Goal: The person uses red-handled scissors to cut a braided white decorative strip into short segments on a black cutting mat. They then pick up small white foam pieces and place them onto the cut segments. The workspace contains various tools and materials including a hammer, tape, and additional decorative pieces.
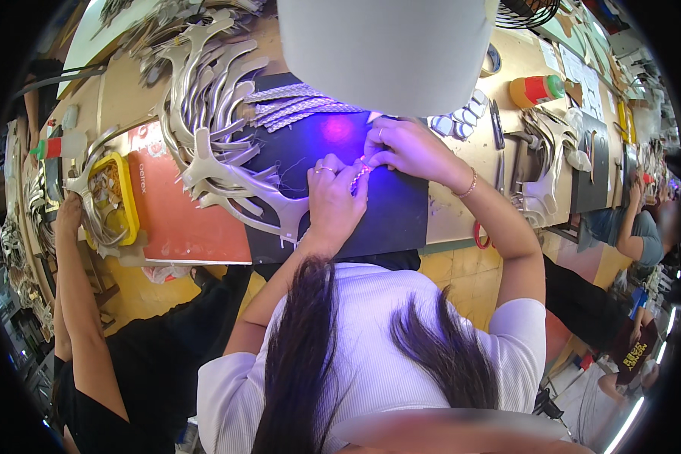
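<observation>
At frame centre, the left hand and right hand pinch a thin braided strip between closed fingers over the black mat on the counter, silver cut pieces left.

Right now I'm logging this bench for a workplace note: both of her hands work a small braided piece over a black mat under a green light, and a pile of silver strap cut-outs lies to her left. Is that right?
Not quite: the light is violet-blue, not green, as the head view shows. Both the left hand and the right hand pinch the small braided piece over the black mat, and the pile of silver strap cut-outs lies to her left.
</observation>
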Tool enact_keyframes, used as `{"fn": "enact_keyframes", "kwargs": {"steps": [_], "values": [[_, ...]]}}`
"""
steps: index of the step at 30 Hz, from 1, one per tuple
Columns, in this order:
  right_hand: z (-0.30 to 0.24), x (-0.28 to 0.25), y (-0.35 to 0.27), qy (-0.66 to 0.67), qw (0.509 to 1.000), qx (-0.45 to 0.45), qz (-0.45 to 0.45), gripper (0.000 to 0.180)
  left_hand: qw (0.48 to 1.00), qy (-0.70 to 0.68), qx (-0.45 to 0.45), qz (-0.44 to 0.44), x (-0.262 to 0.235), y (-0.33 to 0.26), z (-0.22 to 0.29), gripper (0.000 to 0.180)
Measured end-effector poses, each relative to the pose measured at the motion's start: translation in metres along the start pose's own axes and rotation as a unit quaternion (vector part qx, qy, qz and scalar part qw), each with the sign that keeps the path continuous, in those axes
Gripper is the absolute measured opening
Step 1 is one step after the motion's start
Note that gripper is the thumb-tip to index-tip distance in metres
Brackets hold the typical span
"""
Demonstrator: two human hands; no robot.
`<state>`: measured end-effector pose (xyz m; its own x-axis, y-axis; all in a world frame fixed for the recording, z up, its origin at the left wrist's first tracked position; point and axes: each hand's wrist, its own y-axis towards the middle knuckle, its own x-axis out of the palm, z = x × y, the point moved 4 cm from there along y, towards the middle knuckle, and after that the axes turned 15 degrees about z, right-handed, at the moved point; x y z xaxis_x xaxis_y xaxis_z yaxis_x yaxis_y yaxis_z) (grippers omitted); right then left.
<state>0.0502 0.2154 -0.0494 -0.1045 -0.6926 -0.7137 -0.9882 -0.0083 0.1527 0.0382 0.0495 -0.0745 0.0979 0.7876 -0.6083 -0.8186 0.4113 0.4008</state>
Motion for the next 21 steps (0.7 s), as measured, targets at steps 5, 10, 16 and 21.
{"fn": "enact_keyframes", "kwargs": {"steps": [5,10,16,21], "values": [[-0.002,0.001,0.002,0.015,0.998,0.056,-0.023,0.019,1.0,-0.015,0.0,0.013,-0.001,-0.002,-0.001,0.015],[-0.008,-0.001,0.0,-0.057,0.998,-0.022,0.02,0.018,1.0,-0.016,0.001,0.02,-0.001,-0.002,-0.002,0.016],[-0.008,0.001,-0.008,-0.05,0.998,0.031,0.012,0.016,1.0,-0.014,0.007,0.018,-0.001,-0.002,-0.002,0.017],[-0.011,0.002,-0.011,-0.076,0.997,0.014,0.025,0.014,1.0,-0.01,0.011,0.022,-0.001,-0.002,-0.002,0.017]]}}
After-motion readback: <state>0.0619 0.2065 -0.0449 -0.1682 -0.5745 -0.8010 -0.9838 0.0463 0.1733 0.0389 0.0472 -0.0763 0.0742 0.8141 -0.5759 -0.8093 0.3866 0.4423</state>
